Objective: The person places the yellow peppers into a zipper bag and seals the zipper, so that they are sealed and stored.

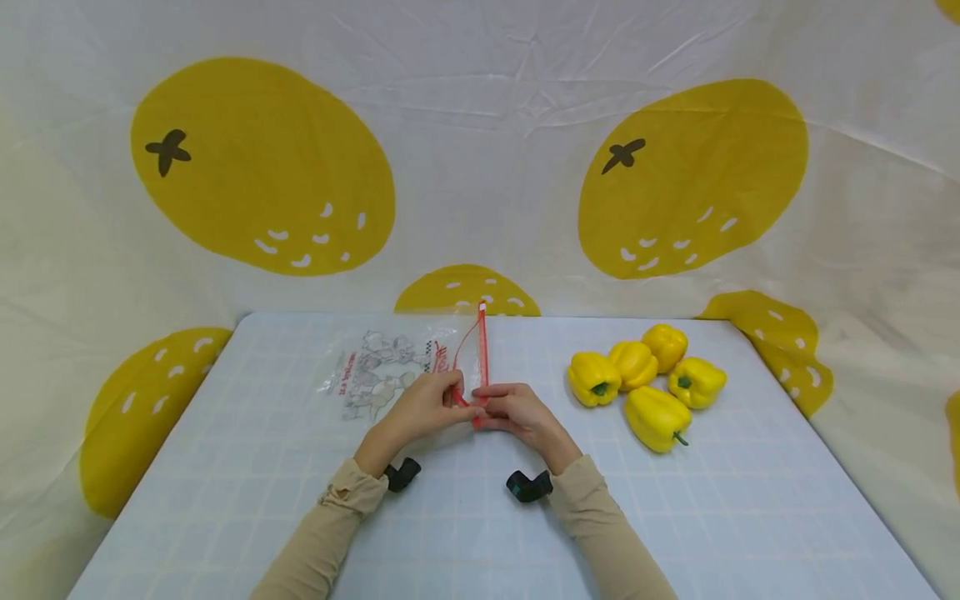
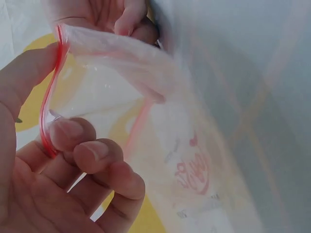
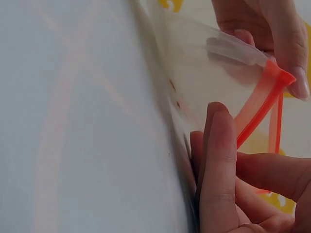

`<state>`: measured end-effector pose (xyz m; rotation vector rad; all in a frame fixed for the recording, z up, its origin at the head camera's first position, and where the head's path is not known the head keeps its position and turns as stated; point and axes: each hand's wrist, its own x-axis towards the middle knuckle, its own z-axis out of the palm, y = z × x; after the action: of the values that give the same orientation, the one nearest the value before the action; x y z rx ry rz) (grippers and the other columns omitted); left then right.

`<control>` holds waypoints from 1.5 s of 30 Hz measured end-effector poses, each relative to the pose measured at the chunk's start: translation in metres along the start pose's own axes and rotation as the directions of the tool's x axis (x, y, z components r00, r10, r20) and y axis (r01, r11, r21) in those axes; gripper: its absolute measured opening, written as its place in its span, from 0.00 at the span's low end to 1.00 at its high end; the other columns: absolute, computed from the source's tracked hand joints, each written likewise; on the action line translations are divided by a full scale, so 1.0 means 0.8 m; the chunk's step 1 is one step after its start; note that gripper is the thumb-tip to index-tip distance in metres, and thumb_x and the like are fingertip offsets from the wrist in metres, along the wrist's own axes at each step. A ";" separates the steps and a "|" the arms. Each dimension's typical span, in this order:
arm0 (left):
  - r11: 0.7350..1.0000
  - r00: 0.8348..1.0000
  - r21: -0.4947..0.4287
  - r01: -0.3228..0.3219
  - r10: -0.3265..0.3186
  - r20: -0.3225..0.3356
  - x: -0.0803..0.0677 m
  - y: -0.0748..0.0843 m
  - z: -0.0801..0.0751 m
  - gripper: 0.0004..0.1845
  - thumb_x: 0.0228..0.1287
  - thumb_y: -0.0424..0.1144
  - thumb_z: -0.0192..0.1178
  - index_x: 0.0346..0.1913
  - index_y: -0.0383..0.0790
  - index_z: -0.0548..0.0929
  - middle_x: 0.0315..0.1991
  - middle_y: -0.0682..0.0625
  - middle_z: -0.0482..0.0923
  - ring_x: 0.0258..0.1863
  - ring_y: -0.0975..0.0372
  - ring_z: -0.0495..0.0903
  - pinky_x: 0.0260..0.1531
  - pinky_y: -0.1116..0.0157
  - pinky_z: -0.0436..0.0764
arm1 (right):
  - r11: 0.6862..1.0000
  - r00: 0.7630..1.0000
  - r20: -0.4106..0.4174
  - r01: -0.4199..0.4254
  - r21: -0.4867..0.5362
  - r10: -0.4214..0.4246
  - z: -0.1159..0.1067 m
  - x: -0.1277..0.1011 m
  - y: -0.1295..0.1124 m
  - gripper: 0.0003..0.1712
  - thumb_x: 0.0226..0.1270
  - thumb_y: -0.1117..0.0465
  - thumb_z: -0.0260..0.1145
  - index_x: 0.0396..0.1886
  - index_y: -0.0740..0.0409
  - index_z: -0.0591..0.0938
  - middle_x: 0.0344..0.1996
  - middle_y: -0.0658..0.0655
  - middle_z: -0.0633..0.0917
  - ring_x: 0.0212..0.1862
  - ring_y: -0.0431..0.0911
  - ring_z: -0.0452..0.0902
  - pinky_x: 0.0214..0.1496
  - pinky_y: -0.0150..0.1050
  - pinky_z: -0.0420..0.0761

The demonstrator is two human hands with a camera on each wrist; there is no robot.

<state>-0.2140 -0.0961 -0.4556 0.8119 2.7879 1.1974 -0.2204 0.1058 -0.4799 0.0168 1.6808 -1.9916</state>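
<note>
Bag first: clear plastic zip bag w/ red seal strip and printed cartoon figures (image 1: 390,375) lies flat at table centre-left, far of the hands, mouth edge pointing right. Left hand (image 1: 423,408) & right hand (image 1: 517,412) meet at the near end of the red strip, each pinching one lip of the mouth, thumb vs curled fingers (image 2: 73,138), lips pulled slightly apart. Right of that, well apart from the bag, five yellow bell peppers (image 1: 648,379) sit bunched on the pale blue checked tabletop (image 1: 225,500).

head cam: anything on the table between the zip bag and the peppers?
Nothing. In the head view the table is bare between the bag and the peppers; only the right hand, pinching the bag's red zip edge, sits near that gap.
</note>
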 end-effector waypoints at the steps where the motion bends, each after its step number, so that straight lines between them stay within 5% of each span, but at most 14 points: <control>1: 1.000 1.000 0.003 0.005 -0.005 -0.010 0.000 0.000 0.000 0.22 0.55 0.49 0.74 0.24 0.43 0.69 0.17 0.57 0.61 0.17 0.66 0.63 0.21 0.69 0.59 | 1.000 1.000 0.001 0.007 -0.016 -0.007 0.000 0.000 -0.001 0.20 0.71 0.72 0.55 0.61 0.75 0.74 0.41 0.62 0.85 0.36 0.46 0.84 0.45 0.41 0.84; 6: 0.999 0.999 0.020 0.025 -0.024 -0.036 0.000 0.001 0.001 0.22 0.56 0.48 0.74 0.25 0.45 0.69 0.17 0.57 0.60 0.18 0.66 0.62 0.21 0.69 0.59 | 0.979 0.993 -0.063 0.082 -0.188 -0.096 -0.007 -0.007 -0.017 0.20 0.74 0.65 0.57 0.60 0.73 0.75 0.44 0.66 0.85 0.37 0.50 0.86 0.47 0.44 0.83; 8: 1.000 0.999 0.018 0.023 -0.022 -0.032 0.000 0.002 0.002 0.22 0.56 0.49 0.73 0.26 0.45 0.69 0.17 0.57 0.60 0.18 0.66 0.62 0.21 0.69 0.59 | 0.942 0.966 -0.159 0.151 -0.301 -0.206 -0.015 -0.012 -0.027 0.18 0.74 0.64 0.58 0.57 0.72 0.78 0.42 0.66 0.86 0.36 0.52 0.85 0.43 0.41 0.84; 10: 1.000 1.000 0.018 0.017 -0.017 -0.026 0.000 0.003 0.002 0.22 0.56 0.49 0.73 0.26 0.45 0.68 0.17 0.57 0.59 0.17 0.66 0.61 0.21 0.69 0.58 | 0.869 0.889 -0.265 0.236 -0.435 -0.374 -0.027 -0.017 -0.037 0.15 0.73 0.64 0.59 0.51 0.71 0.81 0.39 0.65 0.87 0.35 0.52 0.85 0.40 0.39 0.84; 12: 1.000 1.000 0.015 0.008 -0.008 -0.024 0.000 0.003 0.003 0.22 0.56 0.48 0.74 0.25 0.45 0.68 0.17 0.57 0.58 0.17 0.66 0.61 0.21 0.69 0.58 | 0.756 0.759 -0.334 0.302 -0.580 -0.559 -0.040 -0.023 -0.048 0.12 0.71 0.65 0.61 0.46 0.70 0.84 0.36 0.64 0.87 0.34 0.54 0.85 0.38 0.39 0.84; 15: 1.000 1.000 0.013 -0.007 0.007 -0.026 0.000 0.001 0.003 0.23 0.55 0.45 0.74 0.25 0.45 0.66 0.17 0.57 0.58 0.17 0.66 0.60 0.21 0.69 0.58 | 0.581 0.572 -0.357 0.272 -0.767 -0.739 -0.062 -0.035 -0.061 0.10 0.70 0.65 0.63 0.42 0.68 0.85 0.37 0.64 0.87 0.39 0.56 0.82 0.46 0.44 0.81; 16: 1.000 1.000 0.011 -0.013 0.013 -0.026 0.000 0.001 0.004 0.23 0.55 0.44 0.74 0.24 0.45 0.66 0.17 0.57 0.58 0.17 0.67 0.60 0.21 0.69 0.58 | 0.542 0.536 -0.361 0.227 -0.809 -0.763 -0.070 -0.039 -0.064 0.10 0.69 0.64 0.63 0.43 0.67 0.85 0.38 0.64 0.86 0.42 0.57 0.81 0.48 0.46 0.79; 17: 1.000 0.999 0.015 -0.017 0.018 -0.029 0.000 0.001 0.004 0.23 0.54 0.44 0.74 0.24 0.45 0.66 0.17 0.57 0.58 0.17 0.67 0.60 0.21 0.69 0.57 | 0.530 0.526 -0.375 0.177 -0.830 -0.763 -0.076 -0.044 -0.067 0.12 0.69 0.62 0.64 0.44 0.67 0.84 0.40 0.64 0.86 0.44 0.58 0.78 0.51 0.49 0.77; 19: 1.000 0.999 0.016 -0.024 0.024 -0.030 0.000 0.000 0.005 0.23 0.54 0.43 0.75 0.24 0.45 0.66 0.17 0.57 0.58 0.17 0.67 0.60 0.21 0.69 0.57 | 0.521 0.549 -0.412 0.051 -0.852 -0.727 -0.089 -0.053 -0.071 0.16 0.69 0.58 0.64 0.48 0.67 0.83 0.45 0.66 0.83 0.50 0.60 0.73 0.55 0.53 0.73; 22: 1.000 1.000 0.015 -0.021 0.022 -0.021 0.000 -0.001 0.005 0.23 0.54 0.43 0.75 0.25 0.44 0.66 0.17 0.57 0.58 0.18 0.66 0.60 0.21 0.69 0.58 | 0.526 0.639 -0.478 -0.132 -0.840 -0.602 -0.101 -0.064 -0.074 0.25 0.68 0.51 0.65 0.53 0.67 0.81 0.50 0.69 0.78 0.55 0.64 0.67 0.59 0.57 0.68; 27: 1.000 1.000 0.004 0.007 -0.007 0.009 -0.002 0.001 0.004 0.21 0.54 0.44 0.75 0.27 0.44 0.68 0.17 0.56 0.58 0.18 0.65 0.61 0.22 0.69 0.58 | 0.462 0.750 -0.485 -0.270 -0.845 -0.449 -0.104 -0.073 -0.077 0.32 0.64 0.49 0.68 0.59 0.68 0.77 0.54 0.73 0.73 0.57 0.70 0.63 0.60 0.60 0.65; 33: 1.000 1.000 -0.005 -0.001 0.001 0.022 -0.002 0.001 0.003 0.20 0.55 0.43 0.74 0.27 0.44 0.69 0.18 0.56 0.59 0.18 0.65 0.61 0.22 0.69 0.59 | 0.438 0.803 -0.446 -0.263 -0.860 -0.394 -0.099 -0.074 -0.080 0.35 0.59 0.53 0.73 0.62 0.65 0.74 0.56 0.73 0.71 0.56 0.69 0.62 0.58 0.61 0.66; 40: 1.000 0.999 -0.008 -0.017 0.018 0.041 -0.002 -0.002 0.004 0.20 0.54 0.44 0.74 0.26 0.46 0.69 0.17 0.58 0.59 0.18 0.67 0.61 0.21 0.70 0.59 | 0.453 0.887 -0.377 -0.230 -0.862 -0.268 -0.094 -0.071 -0.079 0.38 0.57 0.59 0.74 0.66 0.60 0.69 0.59 0.70 0.70 0.56 0.64 0.66 0.60 0.60 0.69; 45: 1.000 0.999 0.002 -0.023 0.023 0.048 -0.002 -0.003 0.004 0.20 0.54 0.44 0.74 0.27 0.46 0.69 0.18 0.58 0.60 0.18 0.67 0.61 0.21 0.70 0.59 | 0.479 0.923 -0.309 -0.170 -0.861 -0.229 -0.095 -0.069 -0.076 0.44 0.55 0.61 0.75 0.70 0.59 0.65 0.60 0.71 0.72 0.55 0.61 0.69 0.61 0.59 0.69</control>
<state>-0.2133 -0.0960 -0.4598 0.8637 2.7506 1.1613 -0.2217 0.2023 -0.4231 0.0095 2.8201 -0.9019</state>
